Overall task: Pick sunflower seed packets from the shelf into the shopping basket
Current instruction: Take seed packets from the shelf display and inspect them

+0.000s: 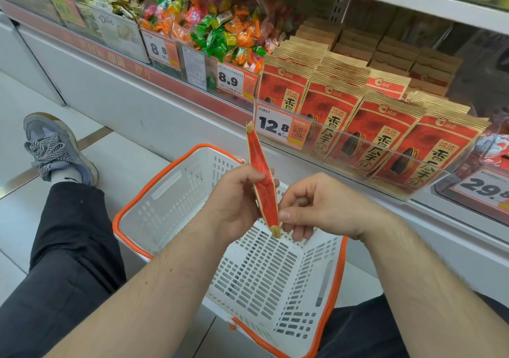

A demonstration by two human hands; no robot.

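Packet (pixel 264 181) in hand, edge-on to my view, is what I am working with: a red sunflower seed packet held over the white basket (pixel 176 192) with the orange rim. My left hand (pixel 234 203) grips it around the middle, thumb on the near side and fingers wrapped behind, while my right hand (pixel 316 206) pinches the lower end between thumb and fingertips. Both hands are closed on the same packet, and it hangs tilted, top corner leaning toward the shelf, bottom corner just above the basket's slotted floor. The basket looks empty from here, so I judge this to be the first packet going in. To do the drop well, I would lower it until the bottom edge is close to the floor, then turn it flat, since a thin packet let go on its edge may tip against a wall and take up room that later packets need. I would open the right fingers first, let the left hand lay it down, and aim for the far end of the basket. The rest of the packets (pixel 358 126) stand in rows on the shelf behind a clear plastic lip (pixel 407 162), to my right and above the basket, near the price tag (pixel 274 129). For the next reach I would lift a front packet straight up over that lip, not drag it forward, or the neighbours may topple.
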